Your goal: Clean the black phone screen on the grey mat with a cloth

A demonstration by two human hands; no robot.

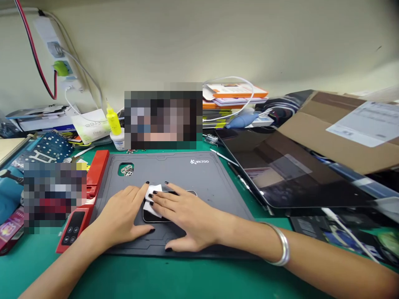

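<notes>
A phone with a dark glass face (150,215) lies across the grey work mat (174,168). On its left part sits a small white wipe (153,190). Stretched fingers of my right hand (191,216) press flat on the wipe, index raised apart and thumb spread toward the mat. My right hand covers much of the phone. At the phone's left end rests my left hand (124,211), fingers straight and thumb apart, its index tip beside the wipe. Whether my left hand touches the phone's edge, I cannot tell.
A red tool (97,174) borders the mat's left side. Behind stand a yellow bottle (113,120) and a white tub (118,140). To the right lie a large dark screen panel (274,174), a cardboard box (314,124) and a blue air blower (245,119). Two areas are blurred out.
</notes>
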